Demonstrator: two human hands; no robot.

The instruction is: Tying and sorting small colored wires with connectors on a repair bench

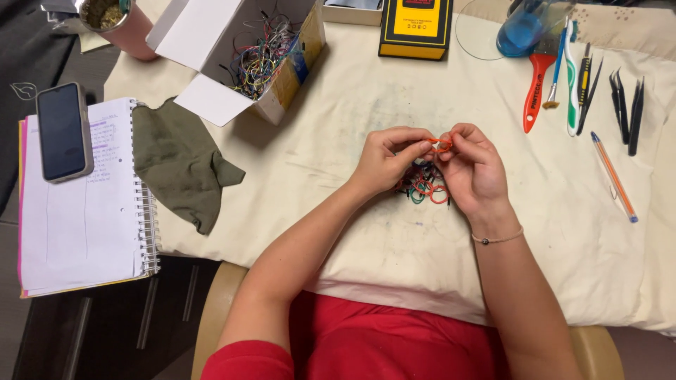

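Both my hands meet over the cream cloth (338, 112) at the middle of the table. My left hand (386, 159) and my right hand (473, 167) pinch a small orange wire ring (441, 145) between thumbs and forefingers. Just beneath them lies a little heap of coloured wire rings (424, 186), red, green and dark ones, partly hidden by my fingers. A thin bracelet sits on my right wrist.
An open white box of tangled coloured wires (264, 53) stands at the back left. An olive cloth (179, 162), a spiral notebook (84, 211) and a phone (63, 130) lie left. Tweezers (627, 105), brushes, a red-handled tool (535, 88) and a pen (614, 176) lie right.
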